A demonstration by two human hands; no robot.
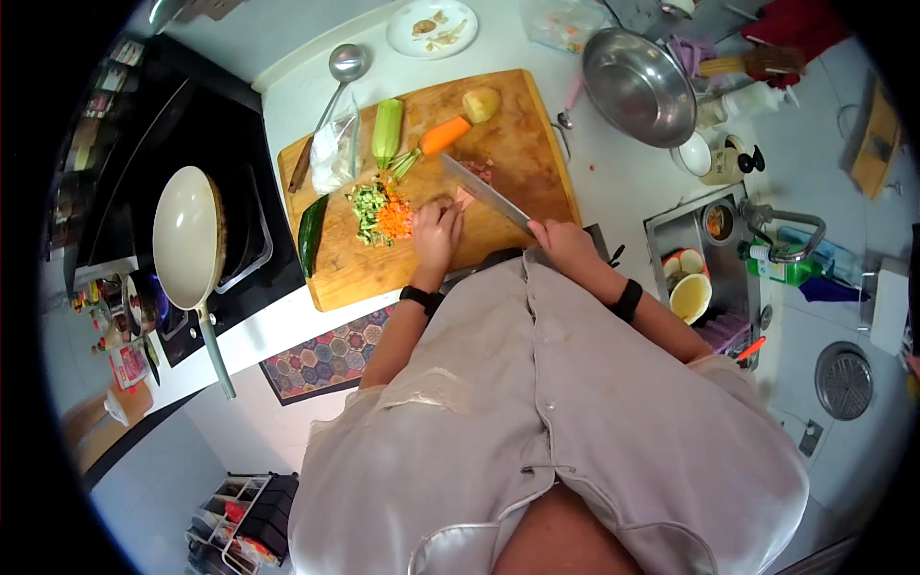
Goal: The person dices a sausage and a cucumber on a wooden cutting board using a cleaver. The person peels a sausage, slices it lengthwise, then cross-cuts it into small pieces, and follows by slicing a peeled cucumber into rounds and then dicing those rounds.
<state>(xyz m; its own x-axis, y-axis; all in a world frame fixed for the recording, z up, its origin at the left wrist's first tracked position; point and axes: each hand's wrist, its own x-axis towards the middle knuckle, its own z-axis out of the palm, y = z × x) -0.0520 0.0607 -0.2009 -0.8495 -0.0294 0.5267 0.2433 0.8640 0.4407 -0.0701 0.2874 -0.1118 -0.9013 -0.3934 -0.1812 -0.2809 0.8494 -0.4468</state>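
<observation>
My right hand [567,246] grips a kitchen knife [487,195] by its handle, the blade slanting up and left over the wooden cutting board [345,283]. Against the blade's left side lies a pink piece of what looks like ham [464,197], held down by the curled fingers of my left hand [438,230]. Chopped pink bits [477,171] show just beyond the blade. Left of my left hand are heaps of diced carrot [394,222] and diced green vegetable [367,211]. A cut carrot [445,135], a peeled potato [481,104] and a pale green zucchini [387,132] lie farther back.
A dark cucumber piece [310,236], a plastic bag [335,153] and a ladle [347,65] are at the board's left. A pan [187,240] sits on the stove. Behind are a plate with peelings [450,42] and a metal bowl [640,88]; the sink [743,259] is right.
</observation>
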